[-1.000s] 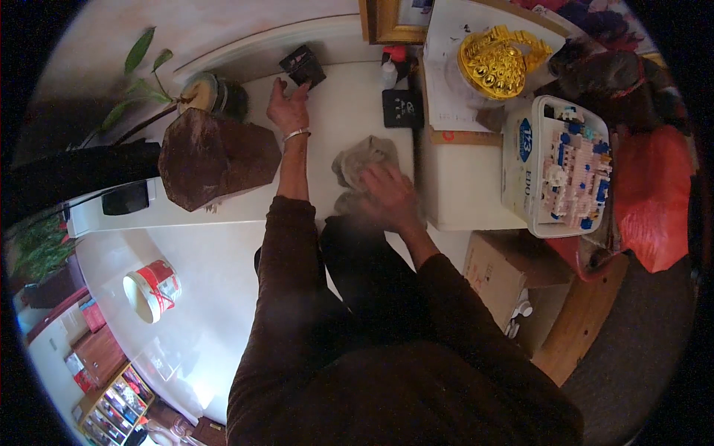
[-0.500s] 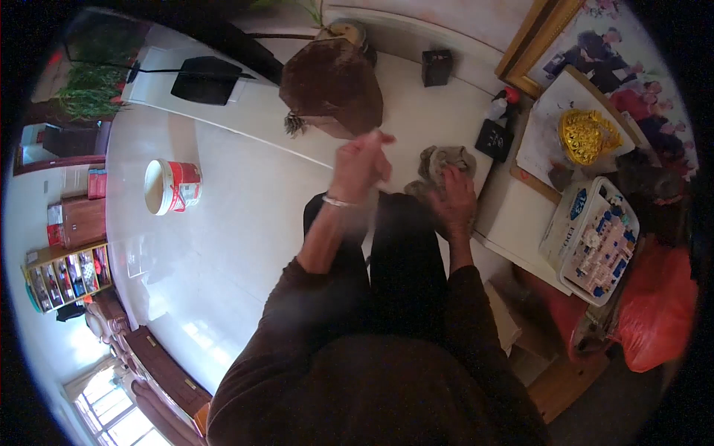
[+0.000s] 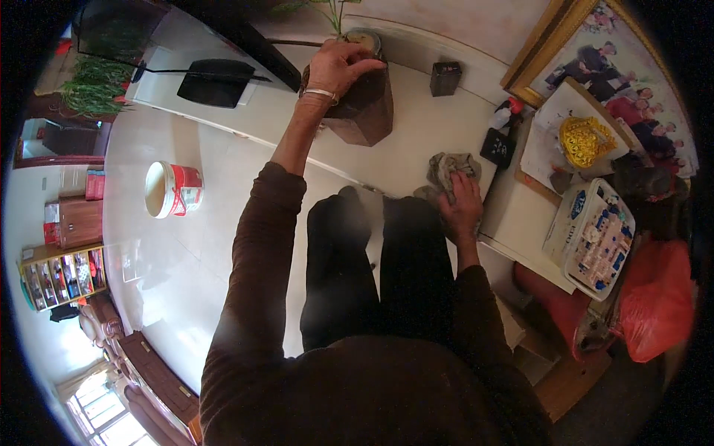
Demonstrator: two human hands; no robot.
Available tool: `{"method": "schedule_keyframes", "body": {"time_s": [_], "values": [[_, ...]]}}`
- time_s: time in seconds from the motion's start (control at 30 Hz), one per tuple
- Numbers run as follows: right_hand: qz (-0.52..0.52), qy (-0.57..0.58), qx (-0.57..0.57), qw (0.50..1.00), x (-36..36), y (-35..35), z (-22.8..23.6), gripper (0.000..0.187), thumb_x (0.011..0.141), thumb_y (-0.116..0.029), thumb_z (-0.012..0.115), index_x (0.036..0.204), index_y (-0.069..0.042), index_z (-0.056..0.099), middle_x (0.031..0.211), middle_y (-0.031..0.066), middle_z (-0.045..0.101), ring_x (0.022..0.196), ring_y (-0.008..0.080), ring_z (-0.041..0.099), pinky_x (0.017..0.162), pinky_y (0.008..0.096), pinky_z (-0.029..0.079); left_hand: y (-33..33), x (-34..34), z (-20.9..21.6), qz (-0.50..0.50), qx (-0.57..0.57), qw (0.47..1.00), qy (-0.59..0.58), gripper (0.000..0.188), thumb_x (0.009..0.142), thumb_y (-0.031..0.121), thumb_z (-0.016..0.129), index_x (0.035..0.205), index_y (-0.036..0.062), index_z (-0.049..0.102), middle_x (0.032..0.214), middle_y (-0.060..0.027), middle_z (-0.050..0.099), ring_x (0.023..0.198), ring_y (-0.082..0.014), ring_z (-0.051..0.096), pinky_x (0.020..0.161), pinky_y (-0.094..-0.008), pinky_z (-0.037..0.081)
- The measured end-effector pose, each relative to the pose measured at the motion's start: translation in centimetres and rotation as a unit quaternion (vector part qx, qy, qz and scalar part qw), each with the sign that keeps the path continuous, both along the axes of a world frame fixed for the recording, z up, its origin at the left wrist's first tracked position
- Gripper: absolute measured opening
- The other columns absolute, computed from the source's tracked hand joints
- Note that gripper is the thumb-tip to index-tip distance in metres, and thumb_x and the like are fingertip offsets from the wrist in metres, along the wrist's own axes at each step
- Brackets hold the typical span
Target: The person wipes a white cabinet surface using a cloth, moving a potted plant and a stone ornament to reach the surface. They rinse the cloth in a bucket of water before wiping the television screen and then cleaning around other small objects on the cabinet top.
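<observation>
A brown block-like object with angled faces (image 3: 370, 115) stands on the white cabinet top (image 3: 413, 119). My left hand (image 3: 338, 70) is at its upper edge, thumb stretched across the top and fingers bent over the far left side, their tips hidden. Further right, my right hand (image 3: 463, 204) presses on a crumpled grey cloth (image 3: 448, 167) near the cabinet's front edge, its fingers curled onto the fabric. A potted plant (image 3: 363, 39) is just behind the brown object.
A small black box (image 3: 445, 79) stands by the wall. To the right are a black case (image 3: 497, 147), a golden ornament (image 3: 586, 141), a framed picture (image 3: 535, 52) and a plastic tub of small blocks (image 3: 599, 241). A white-and-red bucket (image 3: 172, 189) is on the floor at left.
My left hand has moved up and away from me, from the near side of the brown object onto its upper edge. My right hand stays on the cloth. The view has shifted slightly.
</observation>
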State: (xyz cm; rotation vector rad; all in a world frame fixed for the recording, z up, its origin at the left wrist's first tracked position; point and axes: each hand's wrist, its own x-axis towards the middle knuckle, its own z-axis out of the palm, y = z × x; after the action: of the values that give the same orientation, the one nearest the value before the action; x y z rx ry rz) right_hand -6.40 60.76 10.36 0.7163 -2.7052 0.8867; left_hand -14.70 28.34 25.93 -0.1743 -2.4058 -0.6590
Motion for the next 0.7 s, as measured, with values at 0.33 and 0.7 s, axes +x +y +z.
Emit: {"method": "schedule_keyframes", "body": {"time_s": [0.33,0.7], "values": [[0.017,0.001,0.022,1.000,-0.2,-0.1,-1.2,0.050,0.069,-0.018,0.064,0.115,-0.006,0.051,0.119,0.0129,0.050,0.108,0.0340,0.047,0.091,0.0429,0.039,-0.9,2.6,2.6,-0.022,0.318,0.944,-0.088,0.028,0.079,0.027,0.063,0.096,0.0043,0.064,0.087,-0.0058,0.064,0.074,-0.0113,0.056,0.068,-0.0228,0.044],[0.006,-0.023,0.056,0.998,-0.7,0.0,-1.9,0.049,0.068,-0.019,0.064,0.114,-0.008,0.052,0.121,0.0097,0.049,0.110,0.0354,0.045,0.090,0.0421,0.040,-7.9,12.6,-14.2,0.263,0.049,0.957,-0.108,0.065,0.061,0.024,0.076,0.117,0.0062,0.049,0.102,-0.0180,0.057,0.093,-0.0333,0.055,0.083,-0.0398,0.044]]}}
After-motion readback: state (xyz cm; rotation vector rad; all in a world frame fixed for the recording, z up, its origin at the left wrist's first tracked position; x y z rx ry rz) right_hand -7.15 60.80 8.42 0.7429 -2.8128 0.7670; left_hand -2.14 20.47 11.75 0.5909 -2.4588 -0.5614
